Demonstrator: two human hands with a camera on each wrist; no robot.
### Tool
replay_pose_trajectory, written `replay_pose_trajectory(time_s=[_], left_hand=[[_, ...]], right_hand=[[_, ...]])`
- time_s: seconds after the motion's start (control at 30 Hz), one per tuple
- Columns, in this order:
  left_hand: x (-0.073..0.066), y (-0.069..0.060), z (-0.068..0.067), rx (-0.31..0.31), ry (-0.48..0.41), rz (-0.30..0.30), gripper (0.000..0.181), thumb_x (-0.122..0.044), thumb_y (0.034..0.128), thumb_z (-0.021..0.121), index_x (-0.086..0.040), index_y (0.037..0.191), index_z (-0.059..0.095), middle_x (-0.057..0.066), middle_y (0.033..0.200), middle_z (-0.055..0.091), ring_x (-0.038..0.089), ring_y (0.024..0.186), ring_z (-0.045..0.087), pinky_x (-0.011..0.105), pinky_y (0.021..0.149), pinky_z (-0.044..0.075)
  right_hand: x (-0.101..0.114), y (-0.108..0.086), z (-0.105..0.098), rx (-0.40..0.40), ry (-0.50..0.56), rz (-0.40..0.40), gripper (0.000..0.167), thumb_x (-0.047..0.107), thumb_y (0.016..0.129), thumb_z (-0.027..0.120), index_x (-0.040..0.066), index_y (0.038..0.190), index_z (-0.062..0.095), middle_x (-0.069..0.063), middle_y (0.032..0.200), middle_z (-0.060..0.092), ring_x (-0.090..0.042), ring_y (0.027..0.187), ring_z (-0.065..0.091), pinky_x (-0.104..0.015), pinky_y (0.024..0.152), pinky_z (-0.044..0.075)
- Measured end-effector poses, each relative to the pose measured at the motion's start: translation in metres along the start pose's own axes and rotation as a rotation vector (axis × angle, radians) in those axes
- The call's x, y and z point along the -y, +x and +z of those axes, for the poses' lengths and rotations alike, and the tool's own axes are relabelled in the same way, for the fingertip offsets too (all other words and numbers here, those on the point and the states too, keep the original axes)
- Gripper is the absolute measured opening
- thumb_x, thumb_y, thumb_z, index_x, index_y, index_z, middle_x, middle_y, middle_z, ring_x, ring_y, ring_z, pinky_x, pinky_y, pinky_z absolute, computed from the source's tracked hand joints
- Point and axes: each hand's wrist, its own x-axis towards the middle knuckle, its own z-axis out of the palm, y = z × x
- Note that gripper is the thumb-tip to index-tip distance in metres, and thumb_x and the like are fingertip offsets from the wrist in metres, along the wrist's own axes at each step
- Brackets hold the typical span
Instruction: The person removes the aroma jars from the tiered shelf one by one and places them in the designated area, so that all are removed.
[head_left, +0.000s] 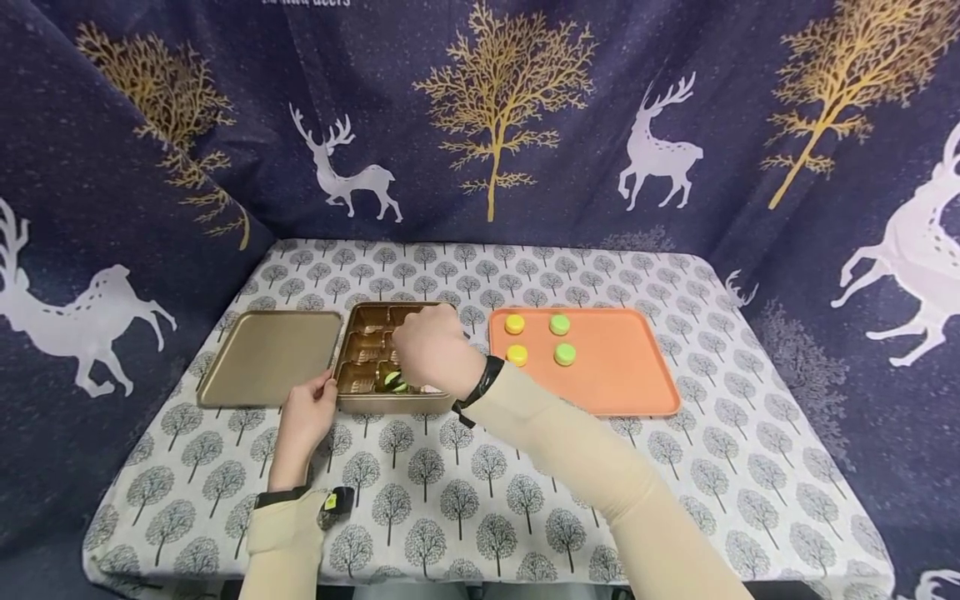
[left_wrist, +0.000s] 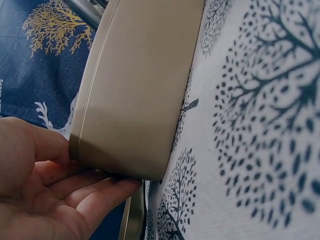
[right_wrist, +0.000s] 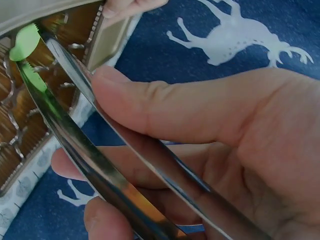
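Note:
A gold box (head_left: 390, 405) with a brown divided insert stands left of the table's middle. My left hand (head_left: 309, 412) grips its near left corner, thumb at the rim and fingers against the side in the left wrist view. Over the box, my right hand (head_left: 438, 346) holds metal tongs (right_wrist: 107, 175) between thumb and fingers, tips pointing down into the insert. A green macaron (right_wrist: 26, 42) is at the tong tips, in a front-row compartment; whether they squeeze it cannot be told. My right hand hides part of the insert. Something pale pink shows beside it.
To the right, an orange tray (head_left: 615, 367) bears two yellow macarons (head_left: 514, 324) and two green macarons (head_left: 565, 354) on its left half. A flat gold lid or tray (head_left: 273, 358) lies left of the box. A dark blue curtain (head_left: 555, 183) hangs behind the table.

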Motion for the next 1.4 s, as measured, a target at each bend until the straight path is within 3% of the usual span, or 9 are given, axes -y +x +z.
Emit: replay_pose_trajectory(time_s=[0.23, 0.5, 0.7, 0.93, 1.0, 1.1, 1.23, 1.4], left_hand=[[0.001, 0.000, 0.001, -0.008, -0.007, 0.014, 0.045, -0.017, 0.1028, 0.038, 0.004, 0.143, 0.043, 0.031, 0.140, 0.047, 0.045, 0.134, 0.042, 0.056, 0.108, 0.037], [0.002, 0.001, 0.001, -0.013, -0.007, 0.015, 0.045, -0.017, 0.1027, 0.039, 0.004, 0.142, 0.044, 0.031, 0.140, 0.047, 0.045, 0.134, 0.042, 0.055, 0.106, 0.039], [0.001, 0.000, 0.001, -0.009, -0.011, 0.010, 0.045, -0.017, 0.1020, 0.039, 0.003, 0.142, 0.045, 0.030, 0.140, 0.047, 0.046, 0.135, 0.041, 0.056, 0.110, 0.035], [-0.001, 0.000, 0.000, -0.010, -0.019, -0.009, 0.046, -0.019, 0.1025, 0.039, 0.001, 0.143, 0.044, 0.030, 0.140, 0.047, 0.046, 0.134, 0.042, 0.056, 0.107, 0.038], [-0.001, 0.000, -0.001, -0.011, -0.019, -0.008, 0.046, -0.018, 0.1025, 0.040, 0.001, 0.143, 0.044, 0.030, 0.140, 0.047, 0.046, 0.134, 0.043, 0.056, 0.107, 0.038], [-0.002, -0.001, -0.001, -0.016, -0.027, -0.004, 0.045, -0.017, 0.1023, 0.040, 0.003, 0.143, 0.044, 0.031, 0.140, 0.047, 0.046, 0.133, 0.043, 0.056, 0.107, 0.038], [-0.003, -0.001, 0.000, -0.024, -0.032, 0.003, 0.045, -0.017, 0.1021, 0.039, 0.004, 0.142, 0.045, 0.032, 0.139, 0.048, 0.045, 0.133, 0.043, 0.056, 0.107, 0.038], [-0.002, -0.002, 0.001, -0.025, -0.026, 0.005, 0.045, -0.016, 0.1019, 0.039, 0.005, 0.142, 0.045, 0.032, 0.138, 0.048, 0.046, 0.133, 0.043, 0.056, 0.107, 0.038]], right_hand=[[-0.014, -0.009, -0.004, 0.003, 0.082, 0.008, 0.031, 0.046, 0.086, 0.069, 0.024, 0.107, 0.072, 0.007, 0.088, 0.063, -0.012, 0.074, 0.057, -0.030, 0.065, 0.049], [-0.033, -0.016, -0.004, -0.034, 0.167, 0.024, 0.014, 0.034, 0.082, 0.071, 0.021, 0.081, 0.066, 0.006, 0.077, 0.061, -0.011, 0.069, 0.054, -0.034, 0.061, 0.053], [-0.053, -0.026, -0.002, -0.057, 0.222, 0.062, 0.018, 0.029, 0.083, 0.068, 0.020, 0.071, 0.057, 0.005, 0.068, 0.054, -0.012, 0.061, 0.050, -0.030, 0.051, 0.047], [-0.083, -0.045, 0.000, -0.049, 0.370, 0.106, 0.040, 0.033, 0.084, 0.069, 0.021, 0.062, 0.038, 0.004, 0.061, 0.034, -0.012, 0.056, 0.037, -0.026, 0.047, 0.036], [-0.089, -0.048, 0.002, -0.049, 0.385, 0.107, 0.040, 0.031, 0.084, 0.069, 0.020, 0.061, 0.039, 0.005, 0.061, 0.033, -0.012, 0.056, 0.036, -0.027, 0.049, 0.035], [-0.098, -0.050, 0.007, -0.049, 0.393, 0.095, 0.044, 0.041, 0.085, 0.071, 0.020, 0.060, 0.041, 0.006, 0.059, 0.033, -0.010, 0.054, 0.035, -0.027, 0.051, 0.037], [-0.108, -0.055, 0.019, -0.042, 0.454, 0.082, 0.041, 0.041, 0.085, 0.071, 0.019, 0.058, 0.049, 0.007, 0.055, 0.034, -0.010, 0.050, 0.032, -0.025, 0.048, 0.033], [-0.124, -0.067, 0.034, -0.044, 0.509, 0.082, 0.028, 0.039, 0.087, 0.071, 0.018, 0.069, 0.065, 0.005, 0.057, 0.050, -0.011, 0.049, 0.047, -0.025, 0.045, 0.038]])
